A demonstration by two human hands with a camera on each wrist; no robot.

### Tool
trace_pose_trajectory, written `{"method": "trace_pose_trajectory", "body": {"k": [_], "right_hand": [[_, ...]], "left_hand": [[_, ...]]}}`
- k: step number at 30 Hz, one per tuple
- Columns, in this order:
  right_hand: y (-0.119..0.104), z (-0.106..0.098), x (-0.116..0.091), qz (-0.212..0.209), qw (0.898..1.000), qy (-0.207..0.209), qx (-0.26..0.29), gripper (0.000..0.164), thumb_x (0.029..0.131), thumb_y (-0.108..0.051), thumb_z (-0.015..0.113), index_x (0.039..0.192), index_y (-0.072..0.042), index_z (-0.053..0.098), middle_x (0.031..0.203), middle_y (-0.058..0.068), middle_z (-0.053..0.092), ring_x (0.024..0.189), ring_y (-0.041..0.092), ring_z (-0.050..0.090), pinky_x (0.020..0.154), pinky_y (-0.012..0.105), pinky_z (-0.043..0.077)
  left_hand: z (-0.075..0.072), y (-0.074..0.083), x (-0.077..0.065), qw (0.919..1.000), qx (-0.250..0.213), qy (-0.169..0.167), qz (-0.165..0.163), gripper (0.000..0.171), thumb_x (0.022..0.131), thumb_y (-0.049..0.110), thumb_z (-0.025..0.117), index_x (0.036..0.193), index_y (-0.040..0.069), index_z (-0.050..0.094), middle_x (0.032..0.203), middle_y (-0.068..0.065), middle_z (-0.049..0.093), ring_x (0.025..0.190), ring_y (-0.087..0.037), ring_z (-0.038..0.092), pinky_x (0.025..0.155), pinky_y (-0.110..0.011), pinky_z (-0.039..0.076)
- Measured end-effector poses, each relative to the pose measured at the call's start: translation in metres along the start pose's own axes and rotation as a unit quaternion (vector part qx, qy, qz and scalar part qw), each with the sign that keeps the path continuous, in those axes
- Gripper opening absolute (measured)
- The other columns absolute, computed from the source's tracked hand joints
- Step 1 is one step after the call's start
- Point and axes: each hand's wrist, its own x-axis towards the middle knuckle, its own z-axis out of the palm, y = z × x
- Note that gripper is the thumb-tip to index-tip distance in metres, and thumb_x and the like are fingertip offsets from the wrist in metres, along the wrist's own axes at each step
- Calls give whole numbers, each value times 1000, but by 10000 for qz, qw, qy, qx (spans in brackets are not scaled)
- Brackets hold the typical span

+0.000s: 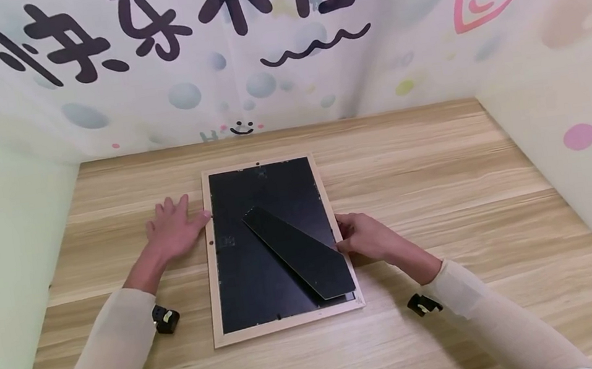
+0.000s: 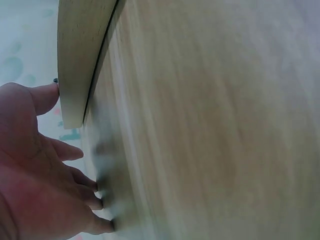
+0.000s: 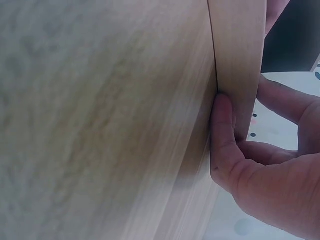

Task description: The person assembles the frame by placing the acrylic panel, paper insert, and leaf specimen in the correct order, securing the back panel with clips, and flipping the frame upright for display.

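Right hand (image 1: 368,237) gripping frame (image 1: 291,321), wall lettering (image 1: 236,11) 快乐不倒

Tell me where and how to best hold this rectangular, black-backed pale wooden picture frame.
Probably by both long pale rims, from left and right: the frame lies back-up, its edges straight and thick. I'd avoid the tapered black stand slanting across it.

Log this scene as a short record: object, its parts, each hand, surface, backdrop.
object: picture frame, wooden, back side up
backing: black panel
stand leg: black leg, slanting across the panel toward the lower right corner
left hand: left hand, fingers spread, thumb touching the frame's left edge
right hand: right hand, gripping the frame's right edge
surface: wood-grain table
backdrop: white printed sheet with dots and black lettering
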Motion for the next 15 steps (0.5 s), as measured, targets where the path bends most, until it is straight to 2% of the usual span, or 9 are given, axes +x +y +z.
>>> {"method": "trace_pose_trajectory", "body": {"k": [9, 15], "right_hand": [[0, 1, 2, -12, 10000, -55, -68, 45, 82, 2, 65, 126, -2, 59, 84, 9, 63, 75, 18, 56, 66, 28, 46], [0, 2, 3, 22, 9999, -107, -69, 44, 83, 2, 65, 126, -2, 59, 85, 9, 63, 76, 19, 56, 67, 28, 46]], "left_hand": [[0, -1, 0, 9996, -138, -218, -82, 81, 99, 60, 26, 156, 5, 9, 155, -31, -18, 140, -51, -20, 105, -74, -10], [-4, -4, 1, 9990, -222, -382, -6, 73, 100, 56, 31, 157, 13, 14, 155, -30, -20, 140, -51, -22, 105, -74, -10]]}}
